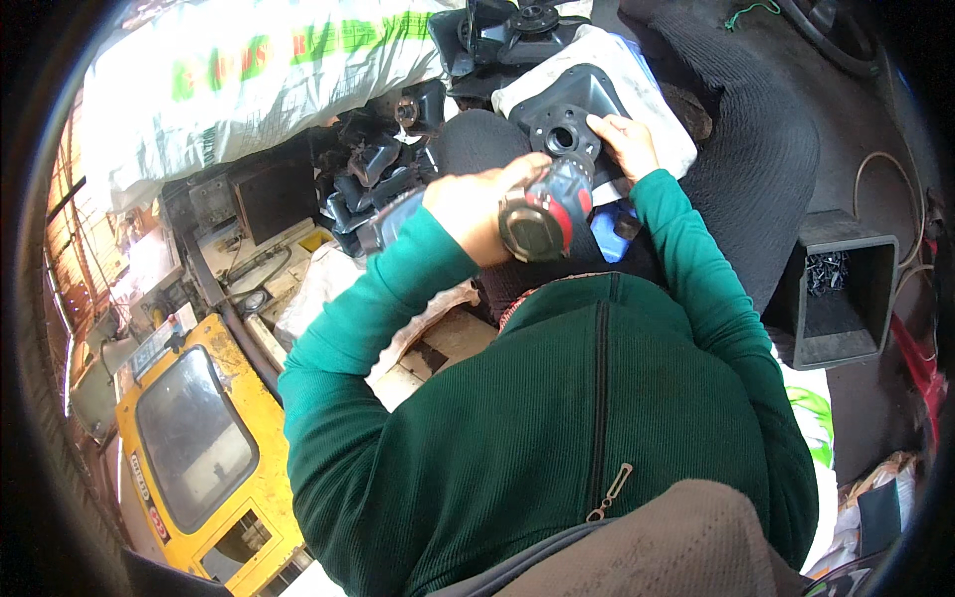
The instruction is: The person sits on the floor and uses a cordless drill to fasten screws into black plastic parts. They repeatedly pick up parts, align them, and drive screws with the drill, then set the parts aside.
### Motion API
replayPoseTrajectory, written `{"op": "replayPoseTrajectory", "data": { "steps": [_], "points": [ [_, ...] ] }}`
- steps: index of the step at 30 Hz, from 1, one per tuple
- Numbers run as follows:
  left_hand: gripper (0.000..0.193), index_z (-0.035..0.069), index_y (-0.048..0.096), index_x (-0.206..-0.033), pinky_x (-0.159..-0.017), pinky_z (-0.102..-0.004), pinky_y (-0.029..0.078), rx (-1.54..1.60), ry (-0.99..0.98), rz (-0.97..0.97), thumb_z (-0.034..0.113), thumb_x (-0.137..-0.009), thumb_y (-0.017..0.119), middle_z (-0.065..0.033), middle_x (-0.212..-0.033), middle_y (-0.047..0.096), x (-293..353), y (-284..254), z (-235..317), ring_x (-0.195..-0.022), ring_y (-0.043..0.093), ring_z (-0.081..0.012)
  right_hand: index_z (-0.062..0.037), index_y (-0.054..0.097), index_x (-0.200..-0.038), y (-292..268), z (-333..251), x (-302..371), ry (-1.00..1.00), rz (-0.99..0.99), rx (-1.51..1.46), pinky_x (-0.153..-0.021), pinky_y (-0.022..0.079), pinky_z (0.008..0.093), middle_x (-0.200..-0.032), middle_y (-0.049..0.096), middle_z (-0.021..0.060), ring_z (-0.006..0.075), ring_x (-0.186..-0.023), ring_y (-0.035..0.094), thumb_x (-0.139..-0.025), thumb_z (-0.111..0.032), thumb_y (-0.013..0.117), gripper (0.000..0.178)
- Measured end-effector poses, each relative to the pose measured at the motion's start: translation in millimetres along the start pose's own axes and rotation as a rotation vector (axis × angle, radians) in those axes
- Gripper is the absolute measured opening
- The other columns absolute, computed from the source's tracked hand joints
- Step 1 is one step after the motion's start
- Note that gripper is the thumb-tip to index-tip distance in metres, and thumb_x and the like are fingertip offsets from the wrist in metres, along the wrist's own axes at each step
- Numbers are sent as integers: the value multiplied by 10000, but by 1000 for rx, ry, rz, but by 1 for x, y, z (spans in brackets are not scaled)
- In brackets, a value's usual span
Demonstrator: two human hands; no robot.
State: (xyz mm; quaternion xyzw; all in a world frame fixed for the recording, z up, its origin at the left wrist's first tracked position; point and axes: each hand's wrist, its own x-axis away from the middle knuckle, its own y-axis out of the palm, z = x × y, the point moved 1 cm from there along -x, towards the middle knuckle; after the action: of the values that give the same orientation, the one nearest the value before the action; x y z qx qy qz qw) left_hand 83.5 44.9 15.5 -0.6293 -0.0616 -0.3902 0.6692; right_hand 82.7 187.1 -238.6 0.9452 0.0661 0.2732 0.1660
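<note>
My left hand [477,204] grips a black and red cordless drill [545,211], its nose pointing down at a black plastic part [569,111] with a round hole ringed by small holes. That part rests on a white cloth over my knee. My right hand [627,142] presses on the part's right edge, fingers spread flat, holding it steady. Both my forearms wear green sleeves.
A black square box [846,289] with small dark screws stands at the right. A heap of black plastic parts [373,164] lies left of my knee. A white printed sack [249,80] fills the upper left, a yellow machine casing [189,438] the lower left. Another black fan-like part [512,30] sits above.
</note>
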Motion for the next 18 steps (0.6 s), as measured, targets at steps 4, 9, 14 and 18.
{"op": "replayPoseTrajectory", "data": {
  "steps": [4,9,14,18],
  "points": [
    [688,191,369,-1301,-670,-409,523,121,-80,-14,344,-703,673,-113,-849,664,11,18,-4,-775,653,-300,-77,577,-623,1,0,0,3,-10,-10,-489,254,238,-552,397,-67,45,-524,328,-811,-322,652,319],
    [691,201,380,-1299,-697,-400,522,49,-163,-71,380,-699,672,-122,-843,664,4,9,-7,-784,648,-311,-36,636,-685,5,-14,8,49,7,-61,-527,301,233,-596,465,-67,45,-569,380,-807,-292,659,284],
    [624,172,460,-1246,-728,-396,519,119,-182,-28,389,-700,671,-132,-864,662,0,9,-15,-800,643,-311,-47,636,-684,6,-17,12,56,9,-79,-522,288,224,-602,467,-69,42,-568,377,-815,-279,656,267],
    [477,109,589,-1064,-733,-399,515,102,-136,-25,414,-706,668,-145,-872,660,-7,8,-24,-817,638,-319,-63,616,-657,4,-10,6,62,-10,-88,-513,267,223,-592,440,-76,39,-559,355,-818,-272,656,268]
  ]
}}
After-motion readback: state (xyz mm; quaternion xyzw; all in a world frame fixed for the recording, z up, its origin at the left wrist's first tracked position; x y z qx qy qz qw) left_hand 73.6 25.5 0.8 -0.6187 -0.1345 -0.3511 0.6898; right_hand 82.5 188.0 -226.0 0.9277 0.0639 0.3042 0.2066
